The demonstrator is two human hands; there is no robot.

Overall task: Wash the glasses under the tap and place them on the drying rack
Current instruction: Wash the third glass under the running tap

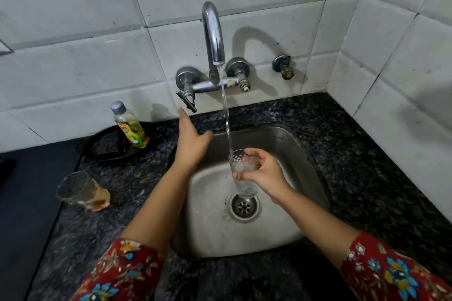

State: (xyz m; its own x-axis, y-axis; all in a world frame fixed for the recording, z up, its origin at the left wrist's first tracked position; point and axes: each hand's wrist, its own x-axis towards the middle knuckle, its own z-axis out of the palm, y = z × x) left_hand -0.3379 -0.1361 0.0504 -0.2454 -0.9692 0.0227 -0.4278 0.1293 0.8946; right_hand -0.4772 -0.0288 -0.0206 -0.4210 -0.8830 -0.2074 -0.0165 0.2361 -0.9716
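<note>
Right hand (263, 173): fingers and thumb curled round a clear, patterned glass (244, 178), held over the sink (305, 154) above the drain (244, 206), mouth up under the water stream (226, 110). Forearm bare, red floral sleeve at the elbow.

Left hand (192, 140): fingers straight and spread, holding nothing, tips just beside the tap lever (187, 101). Arm stretched forward over the sink's left rim.

Tap (214, 32): chromed, curved spout, wall-mounted, running.

Sink: dull stainless steel, rounded square.

Second glass (80, 190): clear, amber residue at its base, on the speckled dark granite counter (354, 166), well left of the sink.

Soap bottle (129, 127): clear plastic, yellow liquid, leaning on a black tray (97, 149).
</note>
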